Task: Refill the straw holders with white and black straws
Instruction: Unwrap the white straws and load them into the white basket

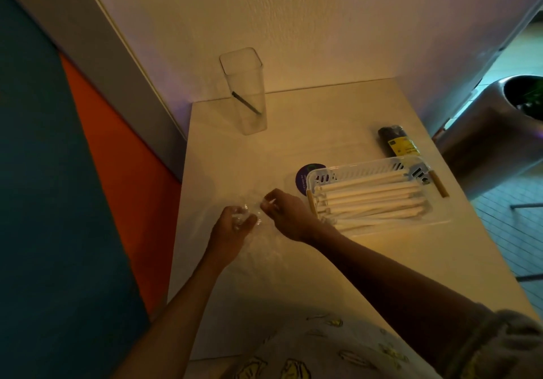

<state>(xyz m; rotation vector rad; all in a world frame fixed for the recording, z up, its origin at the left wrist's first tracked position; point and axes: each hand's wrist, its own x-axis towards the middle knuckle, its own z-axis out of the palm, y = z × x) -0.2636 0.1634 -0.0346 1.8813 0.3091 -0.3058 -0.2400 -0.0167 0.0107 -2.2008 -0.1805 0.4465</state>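
I observe the table [293,149], pale and set against a textured wall, carrying every item noted below. The white slotted basket [417,217] sits just to the right of my right hand [289,215], its near-left corner almost touching the wrist. It holds the white straws [370,198], lying flat and side by side along its length. Beyond both hands, well apart toward the wall, stands the clear tall holder [245,91], upright, with a single black straw [246,102] leaning inside it. Beyond the basket, farther right of the right hand, lies a dark pack of black straws [398,140] with a yellow label, flat on the table. A round purple sticker [304,177] shows at the basket's left end, just past the right hand's knuckles.

Between and under both hands lies a clear plastic wrapper [258,240], crumpled and hard to trace at its edges. My left hand [235,229] has its fingers curled round a bunched part of that wrapper. My right hand, just beside the left, pinches another part of it with curled fingertips. The two hands are close but not touching.
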